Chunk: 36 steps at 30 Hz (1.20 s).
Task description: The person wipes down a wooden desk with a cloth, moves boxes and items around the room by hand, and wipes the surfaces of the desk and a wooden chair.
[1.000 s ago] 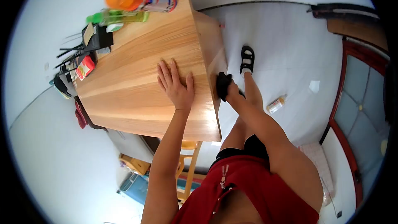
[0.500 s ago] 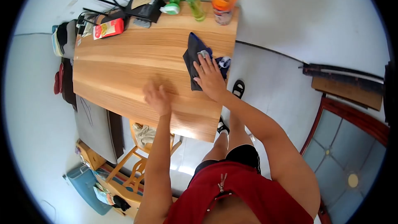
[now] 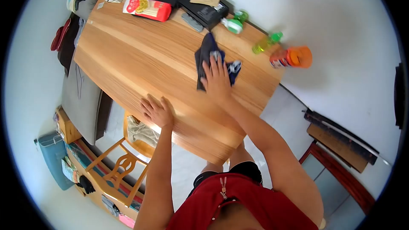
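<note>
Single head-worn view from above, forward and down over the tabletop (image 3: 128, 51)

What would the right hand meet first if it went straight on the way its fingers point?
Past the dark cloth under the right hand, most likely the black box near the wall; the wide-angle view leaves the exact line a bit uncertain.

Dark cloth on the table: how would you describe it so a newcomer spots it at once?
Find the wooden table, then the person's right hand. Under it lies the dark cloth, grey and navy with white patches. Unlike the red packet and orange-topped canister nearer the wall, it is limp fabric.
</note>
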### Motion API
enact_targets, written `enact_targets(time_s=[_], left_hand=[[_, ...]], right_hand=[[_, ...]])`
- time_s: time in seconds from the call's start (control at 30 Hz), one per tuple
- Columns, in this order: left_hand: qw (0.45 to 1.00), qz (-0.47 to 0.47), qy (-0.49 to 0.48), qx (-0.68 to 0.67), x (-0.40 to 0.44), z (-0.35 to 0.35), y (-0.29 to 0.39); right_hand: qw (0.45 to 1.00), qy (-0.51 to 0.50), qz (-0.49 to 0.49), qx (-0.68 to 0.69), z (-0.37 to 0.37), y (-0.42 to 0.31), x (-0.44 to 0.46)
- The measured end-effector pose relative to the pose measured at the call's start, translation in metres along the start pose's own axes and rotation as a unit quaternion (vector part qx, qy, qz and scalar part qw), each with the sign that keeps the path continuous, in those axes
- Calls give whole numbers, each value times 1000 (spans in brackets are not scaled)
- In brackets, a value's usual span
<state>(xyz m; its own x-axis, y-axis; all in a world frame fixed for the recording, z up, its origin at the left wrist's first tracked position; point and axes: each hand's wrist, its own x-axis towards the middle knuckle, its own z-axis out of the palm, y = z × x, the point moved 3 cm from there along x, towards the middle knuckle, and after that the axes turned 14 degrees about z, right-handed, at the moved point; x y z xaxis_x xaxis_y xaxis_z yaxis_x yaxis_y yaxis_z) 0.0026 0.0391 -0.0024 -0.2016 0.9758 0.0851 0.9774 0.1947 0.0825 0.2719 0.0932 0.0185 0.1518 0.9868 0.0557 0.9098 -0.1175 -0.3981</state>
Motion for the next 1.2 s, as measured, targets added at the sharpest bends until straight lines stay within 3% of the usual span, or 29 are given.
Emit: enact_targets(time_s=[0.1, 0.2, 0.4, 0.57, 0.73, 0.93, 1.0, 1.1, 1.2], left_hand=[[1000, -2, 9, -6, -2, 1, 1], [1000, -3, 19, -9, -3, 1, 0], [1000, -13, 9, -5, -1, -5, 5], [1000, -17, 12, -20, 1, -8, 7], [999, -20, 8, -32, 0, -4, 4], [997, -14, 17, -69, -2, -4, 1], [994, -15, 13, -110, -3, -7, -2], [982, -2, 42, -184, -6, -6, -9], [950, 21, 47, -307, -11, -18, -25]], right_hand=[[998, -48, -40, -6, 9, -24, -14], [993, -65, -94, 35, 19, -47, 31], [994, 20, -98, 45, 66, -115, 127], [982, 36, -176, 56, 80, -134, 154], [962, -65, -257, 65, 58, -107, 83], [968, -196, -155, -20, -27, -36, -131], [977, -166, -124, -51, -21, -3, -192], [986, -108, -120, -37, -14, -20, -177], [994, -63, -77, -37, 16, -102, -95]])
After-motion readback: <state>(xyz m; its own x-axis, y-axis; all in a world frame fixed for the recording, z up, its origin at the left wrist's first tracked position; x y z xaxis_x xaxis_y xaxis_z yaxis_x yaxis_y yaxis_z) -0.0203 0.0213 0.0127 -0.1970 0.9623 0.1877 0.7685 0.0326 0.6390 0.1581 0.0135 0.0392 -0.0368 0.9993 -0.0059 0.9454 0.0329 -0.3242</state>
